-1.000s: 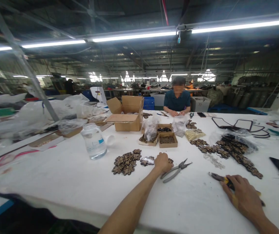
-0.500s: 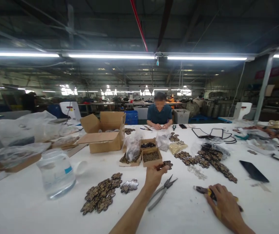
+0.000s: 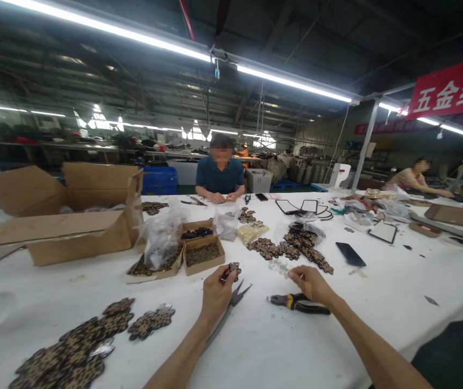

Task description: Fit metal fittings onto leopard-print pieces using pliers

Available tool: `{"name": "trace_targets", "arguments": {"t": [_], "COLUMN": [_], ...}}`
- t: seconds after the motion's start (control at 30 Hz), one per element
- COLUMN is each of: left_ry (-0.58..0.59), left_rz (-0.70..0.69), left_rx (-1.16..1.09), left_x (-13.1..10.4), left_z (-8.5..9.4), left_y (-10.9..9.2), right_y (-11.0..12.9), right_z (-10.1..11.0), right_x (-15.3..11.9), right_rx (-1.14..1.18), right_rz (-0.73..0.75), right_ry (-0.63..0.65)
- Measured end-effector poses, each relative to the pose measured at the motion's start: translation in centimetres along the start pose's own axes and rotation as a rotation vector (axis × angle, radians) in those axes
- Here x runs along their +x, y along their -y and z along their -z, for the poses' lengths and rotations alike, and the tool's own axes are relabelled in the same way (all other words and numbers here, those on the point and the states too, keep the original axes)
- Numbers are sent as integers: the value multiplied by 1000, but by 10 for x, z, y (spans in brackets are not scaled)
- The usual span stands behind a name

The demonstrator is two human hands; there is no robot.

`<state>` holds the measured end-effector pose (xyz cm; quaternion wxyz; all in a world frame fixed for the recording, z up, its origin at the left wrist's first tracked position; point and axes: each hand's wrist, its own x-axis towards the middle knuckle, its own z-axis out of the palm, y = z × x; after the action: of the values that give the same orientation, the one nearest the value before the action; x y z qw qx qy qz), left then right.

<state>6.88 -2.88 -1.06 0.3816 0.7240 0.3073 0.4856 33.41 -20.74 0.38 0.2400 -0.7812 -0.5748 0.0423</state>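
Observation:
My left hand (image 3: 217,292) is closed on a leopard-print flower-shaped patch (image 3: 233,270), gripping it between thumb and fingers. Partly behind that wrist lie long-nosed pliers (image 3: 239,295) with grey handles, jaws apart. My right hand (image 3: 313,283) is at a scatter of small clear pieces (image 3: 279,267), fingertips pinched together; whatever they hold is too small to make out. Just below this hand, combination pliers (image 3: 296,303) with black and yellow handles rest on the table. A heap of similar patches (image 3: 73,346) and a smaller group (image 3: 151,321) lie at the left.
Small boxes, one of brass-coloured studs (image 3: 202,255) and one of black parts (image 3: 197,232), stand ahead, beside a large open carton (image 3: 81,237). More patches (image 3: 306,246), a yellowish bag (image 3: 252,232) and a phone (image 3: 350,254) lie beyond my hands. A co-worker (image 3: 220,173) sits opposite.
The view has turned to the right. My right hand has let go of the black and yellow pliers and moved forward to the clear pieces. My left hand still holds the patch.

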Motion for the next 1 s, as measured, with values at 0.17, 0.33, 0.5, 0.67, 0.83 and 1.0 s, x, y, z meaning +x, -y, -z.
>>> {"name": "trace_targets", "arguments": {"t": [0.17, 0.33, 0.5, 0.67, 0.83, 1.0], "left_ry": [24, 39, 101, -27, -63, -69], "left_rz": [34, 113, 260, 69, -1, -32], "left_rx": [30, 486, 918, 1153, 1114, 1034], "left_x": [0, 14, 19, 0, -9, -13], "left_z": [1, 21, 41, 38, 38, 37], "left_y": [4, 14, 19, 6, -4, -4], "right_y": [-27, -36, -46, -54, -51, -42], "right_z": [15, -10, -27, -34, -40, -34], "right_x": [66, 102, 123, 121, 114, 115], "right_rx": [-22, -37, -48, -70, -70, -60], "right_rz": [-58, -61, -80, -115, -138, -136], "right_ry": [33, 138, 232, 243, 265, 258]}}
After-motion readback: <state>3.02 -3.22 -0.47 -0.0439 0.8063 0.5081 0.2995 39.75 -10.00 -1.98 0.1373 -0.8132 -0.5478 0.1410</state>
